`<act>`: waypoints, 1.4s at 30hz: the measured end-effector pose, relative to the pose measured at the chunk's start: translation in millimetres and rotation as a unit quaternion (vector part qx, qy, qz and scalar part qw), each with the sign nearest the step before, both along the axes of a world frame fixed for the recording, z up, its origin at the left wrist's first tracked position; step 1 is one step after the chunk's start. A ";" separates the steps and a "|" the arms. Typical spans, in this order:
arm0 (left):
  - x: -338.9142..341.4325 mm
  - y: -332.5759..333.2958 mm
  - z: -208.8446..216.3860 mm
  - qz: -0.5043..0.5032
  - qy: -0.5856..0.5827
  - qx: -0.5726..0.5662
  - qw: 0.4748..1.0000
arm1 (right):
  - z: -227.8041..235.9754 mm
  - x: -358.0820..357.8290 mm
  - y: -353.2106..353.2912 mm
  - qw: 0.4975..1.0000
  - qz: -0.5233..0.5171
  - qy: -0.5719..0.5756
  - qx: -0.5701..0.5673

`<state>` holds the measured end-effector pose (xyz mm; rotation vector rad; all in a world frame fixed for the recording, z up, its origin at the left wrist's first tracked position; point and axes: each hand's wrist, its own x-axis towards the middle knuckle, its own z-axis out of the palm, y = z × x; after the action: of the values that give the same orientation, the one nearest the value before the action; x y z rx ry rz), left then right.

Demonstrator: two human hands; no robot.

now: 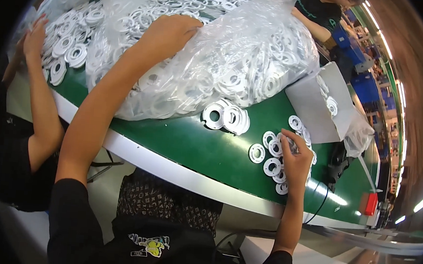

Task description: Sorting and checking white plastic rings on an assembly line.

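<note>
A large clear plastic bag (174, 97) full of white ring-shaped parts lies on the green table. My left hand (172, 32) reaches over the bag at its opening. Its fingers are curled down, with their tips hidden against the plastic and loose rings. My right hand (296, 156) is over a small group of white rings (272, 166) at the right. Thumb and fingers are bent together there; what they pinch is too small to make out. Between the hands, larger round white parts (226, 117) lie stacked beside the bag.
Many loose rings (64, 45) cover the table's left and far side. A white open box (317, 108) with rings leans at the right, by a small plastic bag (358, 136). A co-worker's arm (40, 98) is at left; another person (320, 16) stands across. A red box (370, 204) sits far right.
</note>
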<state>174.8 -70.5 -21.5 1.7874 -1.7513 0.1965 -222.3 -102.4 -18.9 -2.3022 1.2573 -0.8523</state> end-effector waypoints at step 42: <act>-0.4 26.7 23.1 -0.152 0.642 -0.056 0.749 | -2.8 -11.5 1.3 0.979 0.041 -0.181 0.088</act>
<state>174.4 -43.8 1.5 0.9706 -0.8797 -0.8642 -233.7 -101.1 -21.7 -1.9377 1.0263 -1.0305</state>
